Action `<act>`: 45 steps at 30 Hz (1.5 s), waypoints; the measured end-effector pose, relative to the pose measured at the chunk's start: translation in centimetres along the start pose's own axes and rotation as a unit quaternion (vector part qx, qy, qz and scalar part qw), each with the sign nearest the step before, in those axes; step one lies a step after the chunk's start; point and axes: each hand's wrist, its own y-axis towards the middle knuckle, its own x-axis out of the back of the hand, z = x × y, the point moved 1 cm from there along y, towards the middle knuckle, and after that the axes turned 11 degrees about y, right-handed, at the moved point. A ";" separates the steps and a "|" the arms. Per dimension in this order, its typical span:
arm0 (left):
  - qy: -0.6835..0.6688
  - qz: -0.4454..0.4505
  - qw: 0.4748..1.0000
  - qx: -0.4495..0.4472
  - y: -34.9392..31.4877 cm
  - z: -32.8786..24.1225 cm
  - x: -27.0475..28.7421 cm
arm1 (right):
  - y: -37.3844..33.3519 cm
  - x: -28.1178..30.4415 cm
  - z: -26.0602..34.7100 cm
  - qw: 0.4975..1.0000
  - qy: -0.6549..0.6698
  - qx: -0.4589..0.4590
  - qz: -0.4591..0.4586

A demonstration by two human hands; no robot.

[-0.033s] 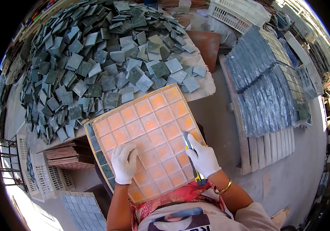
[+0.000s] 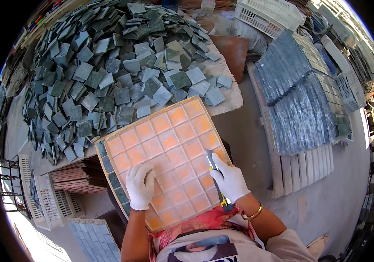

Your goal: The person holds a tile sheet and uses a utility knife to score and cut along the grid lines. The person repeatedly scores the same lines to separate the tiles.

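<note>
An orange gridded tray [image 2: 174, 142] with pale raised ribs lies tilted across my lap, its far edge by the tile heap. Along its left side a strip of dark green square tiles [image 2: 116, 180] shows from beneath. My left hand [image 2: 140, 185], in a white glove, rests on the tray's left part with fingers curled together; whatever they may pinch is hidden. At the tray's right side my right hand [image 2: 229, 177], also gloved, is closed around a yellow and black utility knife [image 2: 225, 202]. The knife's tip end points away from me over the tray.
A big heap of loose green stone tiles [image 2: 106, 103] covers the table [image 2: 229, 94] ahead. On the right, tile sheets in plastic wrap [image 2: 298, 113] are stacked on a pallet [image 2: 288, 177]. White crates [image 2: 269, 16] stand at the back, brown boards [image 2: 75, 174] lower left, a tile sheet [image 2: 93, 236] below.
</note>
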 end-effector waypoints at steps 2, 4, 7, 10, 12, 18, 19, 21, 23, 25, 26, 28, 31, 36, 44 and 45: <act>0.003 0.004 1.000 0.006 -0.5 0.1 0.2 | -0.5 0.3 -0.3 1.000 -0.008 0.015 0.011; 0.007 -0.002 1.000 -0.005 -0.2 0.1 0.0 | -0.8 1.5 -0.3 0.999 0.003 0.027 0.027; 0.035 -0.016 0.999 -0.008 0.2 -0.8 0.1 | -1.0 3.1 -0.3 0.999 0.035 -0.001 0.000; 0.041 -0.002 0.998 -0.052 1.0 -4.6 -0.9 | -0.7 4.2 -0.1 0.994 0.083 -0.032 -0.067; 0.025 0.031 0.997 -0.061 1.8 -7.9 -2.9 | -0.4 4.3 0.1 0.994 0.081 -0.035 -0.065; 0.150 0.080 0.981 -0.091 4.6 -11.8 -8.3 | -0.3 4.6 0.1 0.991 0.095 -0.010 -0.093; 0.159 0.081 0.979 -0.097 4.5 -11.6 -8.6 | -0.1 4.9 0.1 0.991 0.090 -0.003 -0.096; 0.180 0.083 0.973 -0.115 4.1 -11.4 -9.1 | 0.1 5.3 -0.2 0.991 0.084 0.009 -0.103; 0.198 0.081 0.967 -0.137 3.9 -11.5 -9.3 | 0.7 5.6 0.4 0.992 0.079 0.004 -0.097; 0.194 0.094 0.960 -0.177 4.1 -11.1 -9.3 | 1.2 5.3 0.1 0.988 0.090 0.058 -0.111; 0.191 0.099 0.957 -0.196 4.2 -10.9 -9.3 | 1.6 5.3 0.4 0.991 0.093 0.032 -0.086; 0.162 0.111 0.956 -0.218 4.7 -10.2 -9.1 | 2.7 5.2 1.5 0.995 0.096 -0.020 -0.035; 0.161 0.128 0.950 -0.237 5.3 -9.8 -8.9 | 4.8 3.9 0.4 0.999 -0.018 0.036 -0.023; 0.139 0.086 0.979 -0.123 4.8 -6.9 -5.0 | 6.4 3.5 0.1 0.993 -0.114 0.018 0.007; 0.035 -0.086 0.983 0.158 0.5 4.1 2.8 | 5.9 2.5 0.4 0.995 -0.098 0.007 -0.001; 0.052 -0.084 0.986 0.133 0.2 4.3 2.4 | 5.9 2.3 0.4 0.996 -0.086 0.006 -0.004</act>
